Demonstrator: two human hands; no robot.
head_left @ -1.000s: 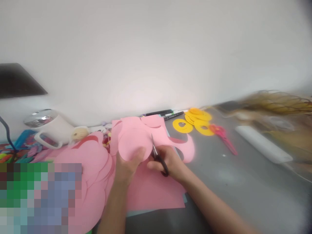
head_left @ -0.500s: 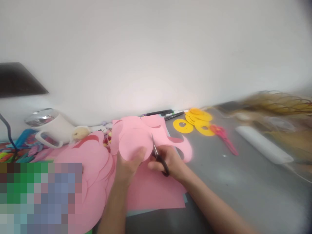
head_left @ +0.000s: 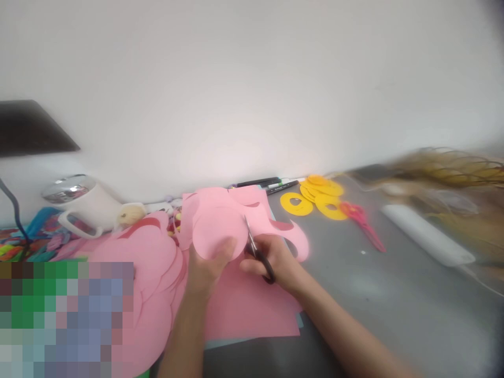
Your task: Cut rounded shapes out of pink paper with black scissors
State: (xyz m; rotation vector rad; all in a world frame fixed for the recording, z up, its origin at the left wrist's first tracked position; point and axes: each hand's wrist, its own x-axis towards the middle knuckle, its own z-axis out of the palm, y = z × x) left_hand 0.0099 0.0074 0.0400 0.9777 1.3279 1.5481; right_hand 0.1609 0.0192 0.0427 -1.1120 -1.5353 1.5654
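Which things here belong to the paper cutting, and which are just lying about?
Likely in use:
round pink paper, in the left hand
black-handled scissors, in the right hand
pink sheets under the hands

Seemingly just lying about:
yellow paper rings
pink scissors
white mug
black pens

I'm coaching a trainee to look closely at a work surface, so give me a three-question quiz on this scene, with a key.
1. Which hand holds the black-handled scissors?
2. True or false: the pink tool lies to the right of most of the yellow rings.
3. Fill the gap: the left hand grips a round paper coloured ____.

Key: 1. The right hand. 2. True. 3. Pink.
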